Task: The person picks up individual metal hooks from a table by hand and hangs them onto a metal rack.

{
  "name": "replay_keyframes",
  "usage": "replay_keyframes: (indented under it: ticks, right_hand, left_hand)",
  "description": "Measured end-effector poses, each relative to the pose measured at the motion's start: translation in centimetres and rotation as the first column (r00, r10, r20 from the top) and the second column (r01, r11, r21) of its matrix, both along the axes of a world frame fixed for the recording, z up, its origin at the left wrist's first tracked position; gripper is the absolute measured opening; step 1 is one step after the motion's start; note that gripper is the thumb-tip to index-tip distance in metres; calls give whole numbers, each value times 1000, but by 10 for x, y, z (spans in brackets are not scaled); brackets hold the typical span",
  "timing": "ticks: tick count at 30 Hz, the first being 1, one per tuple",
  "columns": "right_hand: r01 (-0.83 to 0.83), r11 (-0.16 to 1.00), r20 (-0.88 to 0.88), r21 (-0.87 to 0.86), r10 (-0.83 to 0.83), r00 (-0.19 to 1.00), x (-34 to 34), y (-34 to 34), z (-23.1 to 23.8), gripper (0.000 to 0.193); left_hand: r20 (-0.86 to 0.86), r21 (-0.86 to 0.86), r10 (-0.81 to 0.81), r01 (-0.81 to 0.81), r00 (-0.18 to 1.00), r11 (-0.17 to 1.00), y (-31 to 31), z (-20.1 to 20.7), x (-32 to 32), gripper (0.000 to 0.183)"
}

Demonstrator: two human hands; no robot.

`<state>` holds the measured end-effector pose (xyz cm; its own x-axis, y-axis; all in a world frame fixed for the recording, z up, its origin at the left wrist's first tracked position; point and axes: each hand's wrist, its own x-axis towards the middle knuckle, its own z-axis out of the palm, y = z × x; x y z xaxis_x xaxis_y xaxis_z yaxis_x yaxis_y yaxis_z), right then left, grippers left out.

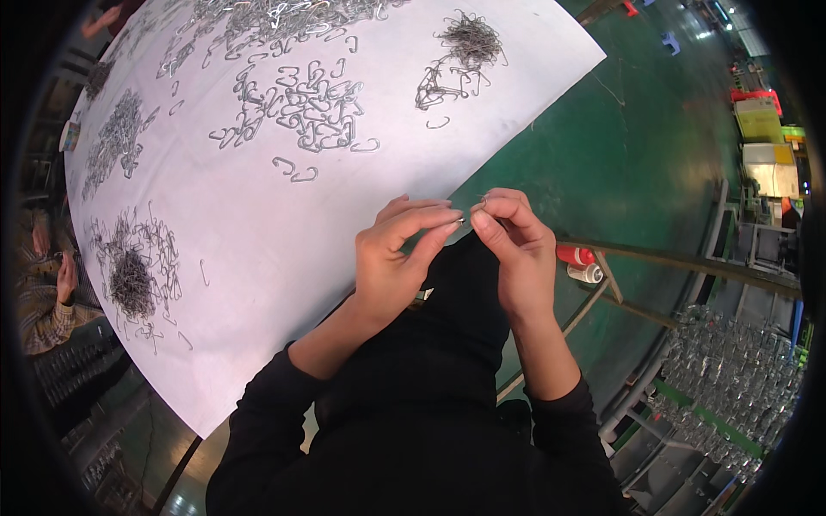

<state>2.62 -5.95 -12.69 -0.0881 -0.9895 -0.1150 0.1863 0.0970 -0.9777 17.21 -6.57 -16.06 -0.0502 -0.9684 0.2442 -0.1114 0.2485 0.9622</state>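
My left hand (397, 243) and my right hand (519, 245) are raised close together over my lap, just off the white table's (284, 224) near edge. Thumb and forefinger of the left hand pinch a small shiny metal piece (461, 221); most of it is hidden by the fingertips. Opposite it, the right hand's thumb and forefinger are pressed together, with a hint of thin metal at the tips, too small to make out. Bent wire hooks (318, 107) lie loosely spread on the table beyond my hands, with a few single ones nearer.
More hooks form a large heap (275, 21) at the far edge and piles at left (133, 279) and far right (469, 39). Another person's hand (66, 277) shows at left. Bottles (585, 273) stand by a frame at right; racks of metal parts (731, 378) stand beyond.
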Motion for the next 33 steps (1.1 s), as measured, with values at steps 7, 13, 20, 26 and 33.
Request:
replay_keyframes:
  ticks: [7, 13, 20, 26, 33]
  right_hand:
    - [76, 984, -137, -159, -98, 986, -1, 8, -9, 10]
    - [124, 965, -149, -229, -161, 976, 0, 13, -11, 11]
    - [145, 954, -193, -262, -199, 961, -12, 17, -10, 9]
    - [145, 958, -208, -249, -199, 958, -16, 21, -15, 9]
    - [140, 963, -247, -231, -197, 949, -20, 22, -22, 8]
  left_hand:
    - [-6, 10, -53, 53, 999, 999, 0, 3, -2, 12]
    - [-42, -15, -49, 48, 998, 999, 0, 2, -6, 13]
    - [542, -251, 253, -133, 801, 959, -51, -22, 42, 16]
    - [820, -461, 413, 28, 396, 887, -77, -49, 59, 21]
    - [867, -432, 368, 138, 336, 891, -94, -34, 60, 12]
